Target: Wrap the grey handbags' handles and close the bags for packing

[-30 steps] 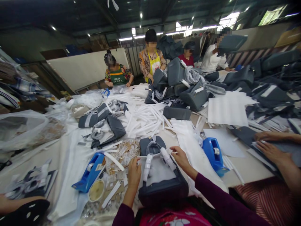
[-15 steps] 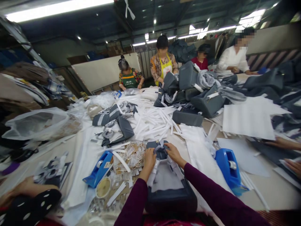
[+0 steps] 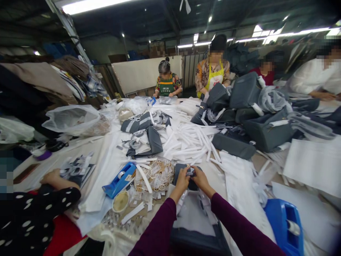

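A dark grey handbag [image 3: 195, 240] lies in front of me with white foam wrapped round its handles. My left hand [image 3: 182, 182] and my right hand [image 3: 200, 180] meet at the bag's far end. Both are closed in a pinch on a small grey strap piece [image 3: 191, 174] between them. A pile of paper tags with strings [image 3: 156, 175] lies just left of my left hand.
Blue tape dispensers stand at left [image 3: 120, 180] and at lower right [image 3: 285, 222]. White foam strips [image 3: 188, 140] and grey bags [image 3: 262, 131] cover the table's middle and right. A co-worker's dotted sleeve [image 3: 32, 213] rests at lower left; other people work at the far side.
Both my hands moved from the bag's handles up to its far end and came together on the grey strap piece. The view swung left.
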Demonstrator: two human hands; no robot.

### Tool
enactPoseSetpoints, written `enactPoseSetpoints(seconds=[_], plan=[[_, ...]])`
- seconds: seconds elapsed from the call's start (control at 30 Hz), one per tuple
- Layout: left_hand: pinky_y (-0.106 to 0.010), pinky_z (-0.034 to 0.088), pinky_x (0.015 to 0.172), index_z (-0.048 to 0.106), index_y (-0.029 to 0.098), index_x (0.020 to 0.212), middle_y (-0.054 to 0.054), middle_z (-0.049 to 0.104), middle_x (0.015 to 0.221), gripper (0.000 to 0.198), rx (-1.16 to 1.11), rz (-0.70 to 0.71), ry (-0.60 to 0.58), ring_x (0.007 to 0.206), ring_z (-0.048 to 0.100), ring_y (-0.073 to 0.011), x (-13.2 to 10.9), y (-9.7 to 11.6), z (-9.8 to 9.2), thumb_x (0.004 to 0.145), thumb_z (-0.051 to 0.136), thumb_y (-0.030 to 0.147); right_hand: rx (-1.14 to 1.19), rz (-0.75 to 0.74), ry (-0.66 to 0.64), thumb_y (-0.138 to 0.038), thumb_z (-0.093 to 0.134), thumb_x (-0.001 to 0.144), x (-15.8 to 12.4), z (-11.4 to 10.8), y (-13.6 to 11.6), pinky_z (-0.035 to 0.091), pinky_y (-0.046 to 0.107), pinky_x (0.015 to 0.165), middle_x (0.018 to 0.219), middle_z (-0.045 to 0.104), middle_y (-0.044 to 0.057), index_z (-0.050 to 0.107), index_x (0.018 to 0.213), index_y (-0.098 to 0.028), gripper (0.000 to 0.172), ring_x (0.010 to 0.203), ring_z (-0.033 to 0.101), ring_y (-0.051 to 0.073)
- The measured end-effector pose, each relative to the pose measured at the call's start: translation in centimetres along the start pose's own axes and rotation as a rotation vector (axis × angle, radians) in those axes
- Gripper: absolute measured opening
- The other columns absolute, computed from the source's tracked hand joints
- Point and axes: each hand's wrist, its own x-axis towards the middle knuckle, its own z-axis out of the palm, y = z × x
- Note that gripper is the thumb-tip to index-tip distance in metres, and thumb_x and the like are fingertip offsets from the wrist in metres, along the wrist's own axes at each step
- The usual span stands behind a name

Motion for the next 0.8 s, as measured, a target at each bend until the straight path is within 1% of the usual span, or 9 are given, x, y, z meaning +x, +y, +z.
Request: enactPoseSetpoints(seconds=[0.13, 0.23, 0.3, 0.33, 0.37, 0.43, 0.53, 0.67, 0.8], plan=[[-0.039, 0.038, 0.106, 0.046, 0.017, 0.130, -0.012, 0.044, 0.126, 0.065, -0.100, 0.036, 0.023, 0.122, 0.044, -0.0221, 0.1, 0.1, -0.4, 0.067, 0.047, 0.001, 0.160, -0.088, -0.003, -0.006, 0.046, 0.062, 0.3, 0.1, -0.9, 0.047, 0.030, 0.079, 0.085, 0.067, 0.003, 0.048, 0.129, -0.017, 0.068, 0.081, 0.062, 0.019], [-0.037, 0.034, 0.110, 0.049, 0.019, 0.127, -0.011, 0.041, 0.134, 0.065, -0.138, 0.082, 0.009, 0.128, 0.040, -0.0215, 0.0, 0.7, -0.8, 0.064, 0.051, 0.001, 0.304, -0.127, -0.016, -0.008, 0.043, 0.061, 0.0, 0.2, -0.9, 0.048, 0.034, 0.087, 0.097, 0.068, 0.006, 0.038, 0.137, -0.017, 0.078, 0.091, 0.063, 0.020], [-0.036, 0.033, 0.111, 0.053, 0.019, 0.122, -0.009, 0.045, 0.133, 0.060, -0.134, 0.105, -0.002, 0.127, 0.042, -0.0213, -0.2, 1.3, -1.2, 0.064, 0.055, 0.003, 0.401, -0.146, -0.060, -0.011, 0.043, 0.061, -0.2, 0.2, -0.5, 0.047, 0.037, 0.093, 0.110, 0.065, 0.008, 0.029, 0.143, -0.019, 0.084, 0.101, 0.062, 0.020], [-0.035, 0.034, 0.110, 0.055, 0.019, 0.120, -0.009, 0.049, 0.130, 0.057, -0.126, 0.112, -0.007, 0.125, 0.045, -0.0210, -0.2, 1.6, -1.3, 0.064, 0.058, 0.005, 0.437, -0.151, -0.089, -0.012, 0.043, 0.061, -0.3, 0.1, -0.2, 0.046, 0.039, 0.095, 0.114, 0.064, 0.008, 0.026, 0.145, -0.020, 0.086, 0.104, 0.061, 0.020], [-0.034, 0.037, 0.108, 0.056, 0.019, 0.118, -0.008, 0.053, 0.125, 0.055, -0.115, 0.114, -0.010, 0.120, 0.049, -0.0206, -0.3, 1.9, -1.4, 0.065, 0.059, 0.006, 0.460, -0.152, -0.113, -0.013, 0.044, 0.060, -0.3, 0.1, 0.0, 0.046, 0.040, 0.097, 0.117, 0.063, 0.008, 0.023, 0.146, -0.021, 0.088, 0.106, 0.061, 0.021], [-0.033, 0.043, 0.101, 0.058, 0.020, 0.116, -0.007, 0.059, 0.114, 0.049, -0.085, 0.104, -0.006, 0.109, 0.055, -0.0199, -0.4, 2.3, -1.4, 0.068, 0.060, 0.009, 0.472, -0.148, -0.137, -0.015, 0.045, 0.060, -0.3, 0.0, 0.4, 0.045, 0.041, 0.098, 0.115, 0.064, 0.007, 0.020, 0.147, -0.021, 0.090, 0.106, 0.062, 0.021], [-0.035, 0.046, 0.094, 0.060, 0.020, 0.112, -0.007, 0.061, 0.106, 0.041, -0.038, 0.065, 0.016, 0.099, 0.057, -0.0208, -0.4, 2.4, -1.3, 0.071, 0.057, 0.011, 0.458, -0.128, -0.100, -0.019, 0.048, 0.063, -0.3, 0.0, 0.6, 0.048, 0.040, 0.095, 0.108, 0.065, 0.006, 0.026, 0.145, -0.021, 0.085, 0.102, 0.063, 0.022], [-0.037, 0.046, 0.093, 0.061, 0.019, 0.109, -0.008, 0.061, 0.105, 0.036, -0.010, 0.034, 0.006, 0.100, 0.057, -0.0224, -0.1, 1.7, -1.2, 0.073, 0.057, 0.014, 0.443, -0.106, -0.028, -0.023, 0.053, 0.065, -0.1, 0.2, 0.8, 0.051, 0.038, 0.088, 0.101, 0.065, 0.006, 0.041, 0.135, -0.019, 0.072, 0.091, 0.064, 0.023], [-0.037, 0.045, 0.095, 0.060, 0.017, 0.111, -0.009, 0.063, 0.108, 0.036, -0.012, 0.035, -0.052, 0.102, 0.057, -0.0230, 0.1, 0.8, -1.3, 0.075, 0.058, 0.015, 0.449, -0.050, -0.012, -0.025, 0.056, 0.066, 0.0, 0.5, 1.2, 0.051, 0.037, 0.081, 0.102, 0.061, 0.006, 0.043, 0.131, -0.019, 0.067, 0.083, 0.062, 0.021]])
